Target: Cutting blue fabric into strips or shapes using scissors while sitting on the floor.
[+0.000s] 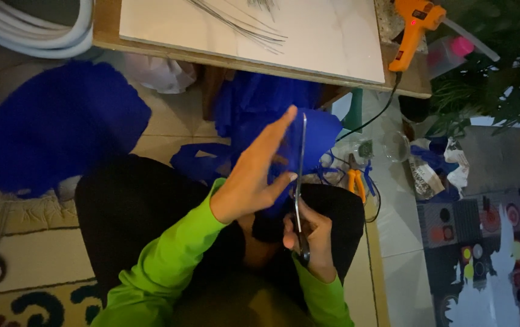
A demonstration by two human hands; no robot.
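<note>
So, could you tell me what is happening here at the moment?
A person in green sleeves sits over a low table, cutting a piece of blue material with scissors. The left hand holds the blue piece flat and raised, and the right hand grips the scissor handles, with the blades running up along the piece. An orange glue gun rests on the table corner, and more blue material lies on the floor to the left.

A single head-worn view looks steeply down, close over the person's lap. The white marble-patterned board [308,36] on the low table lies along the top edge, straight ahead; floor tiles and a patterned rug fall below it, nearer the camera.
</note>
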